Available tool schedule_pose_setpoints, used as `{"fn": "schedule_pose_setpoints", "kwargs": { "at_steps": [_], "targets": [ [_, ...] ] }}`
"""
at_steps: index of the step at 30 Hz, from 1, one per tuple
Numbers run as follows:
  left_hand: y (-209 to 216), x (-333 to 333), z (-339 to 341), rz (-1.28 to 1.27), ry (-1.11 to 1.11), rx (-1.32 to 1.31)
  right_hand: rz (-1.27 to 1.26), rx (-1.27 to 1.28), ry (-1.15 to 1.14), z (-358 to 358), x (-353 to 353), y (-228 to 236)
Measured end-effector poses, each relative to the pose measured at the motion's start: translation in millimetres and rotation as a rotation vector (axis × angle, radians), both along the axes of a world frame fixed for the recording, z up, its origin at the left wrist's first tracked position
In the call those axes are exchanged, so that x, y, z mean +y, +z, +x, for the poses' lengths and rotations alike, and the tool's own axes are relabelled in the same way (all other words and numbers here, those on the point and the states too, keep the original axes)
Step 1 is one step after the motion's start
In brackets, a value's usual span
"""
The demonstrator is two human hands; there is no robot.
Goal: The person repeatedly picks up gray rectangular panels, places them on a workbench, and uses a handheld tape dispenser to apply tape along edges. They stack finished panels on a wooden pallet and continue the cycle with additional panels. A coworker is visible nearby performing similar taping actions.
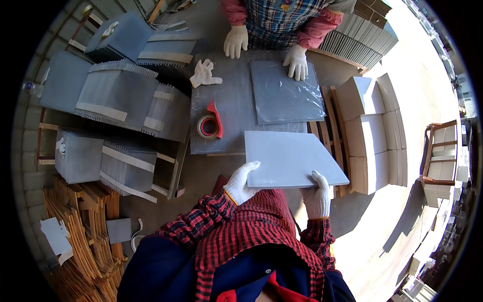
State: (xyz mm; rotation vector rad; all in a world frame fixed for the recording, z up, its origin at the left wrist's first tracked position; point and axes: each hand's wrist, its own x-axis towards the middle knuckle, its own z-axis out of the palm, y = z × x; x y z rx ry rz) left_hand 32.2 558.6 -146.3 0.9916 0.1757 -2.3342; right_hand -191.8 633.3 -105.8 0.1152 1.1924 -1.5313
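Observation:
A flat light-grey rectangular panel (292, 158) is held level in front of my body, its far edge near the work table (221, 110). My left hand (242, 182), in a white knitted glove, grips its near left corner with the thumb on top. Toward the near right corner, my right hand (318, 197), gloved alike, has its thumb over the edge and its other fingers hidden beneath. Beyond it lies a grey panel (287, 95) under clear, wrinkled film. A red tape dispenser (216, 121) with its tape roll (207, 127) rests on the table's left part.
Across the table a co-worker's gloved hand (297, 62) touches the film-covered panel; the other hand (235, 42) hangs at the far edge. A loose white glove (204, 74) lies there. Stacked grey panels (121, 90) stand left, wooden strips (85, 221) lower left, pale blocks (375, 136) right.

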Motion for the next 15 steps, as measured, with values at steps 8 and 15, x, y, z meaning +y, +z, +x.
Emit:
{"fn": "schedule_pose_setpoints", "kwargs": {
  "at_steps": [8,15],
  "targets": [
    [20,-21,-3,-0.298,-0.155,-0.085,-0.097,-0.053,0.032,-10,9,2],
    [-9,-122,-37,-0.443,-0.079,-0.373,-0.119,0.040,0.172,-50,-99,-43]
  ]
}}
